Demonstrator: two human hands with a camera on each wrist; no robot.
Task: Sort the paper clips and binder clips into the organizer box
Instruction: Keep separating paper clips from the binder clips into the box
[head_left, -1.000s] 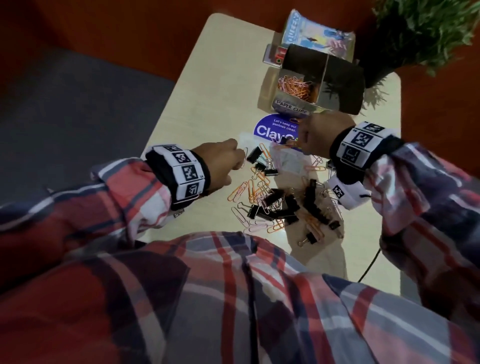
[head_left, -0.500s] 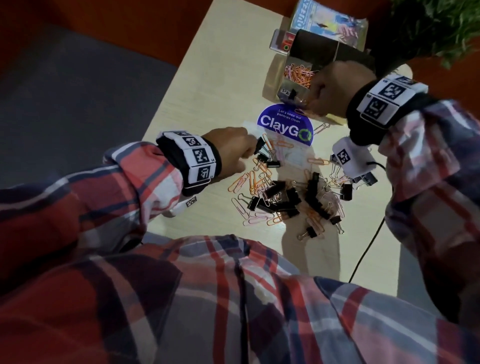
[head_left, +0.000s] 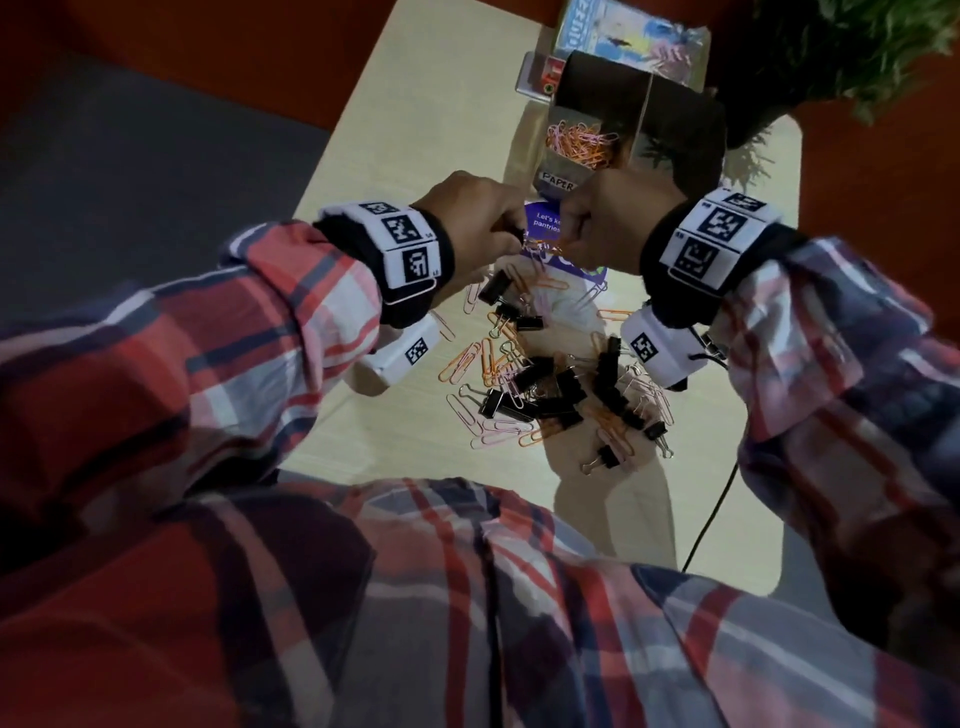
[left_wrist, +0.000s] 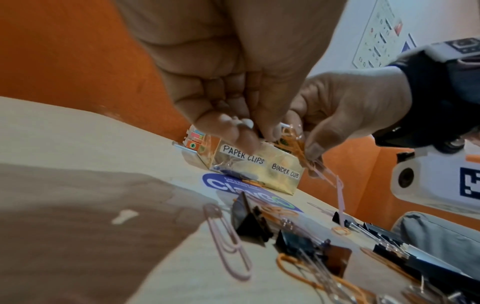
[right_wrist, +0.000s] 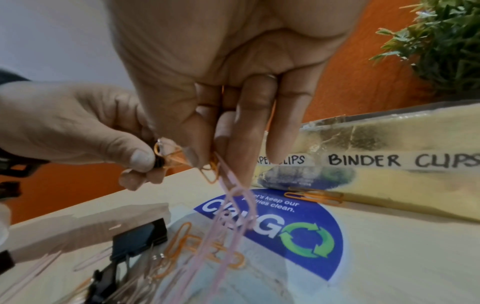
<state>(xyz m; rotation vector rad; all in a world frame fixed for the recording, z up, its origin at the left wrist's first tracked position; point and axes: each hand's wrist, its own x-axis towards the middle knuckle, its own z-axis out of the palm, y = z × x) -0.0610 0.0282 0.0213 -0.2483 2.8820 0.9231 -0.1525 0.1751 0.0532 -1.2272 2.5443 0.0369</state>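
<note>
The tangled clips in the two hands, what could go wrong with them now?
1. The left hand pinches a small binder clip hooked into the paper clips that the right hand holds; tugging might fling some onto the table.
2. The pink ones dangle loosely and could slip off.
3. If not pulled apart, the binder clip might land in the organizer box on the paper clip side.
</note>
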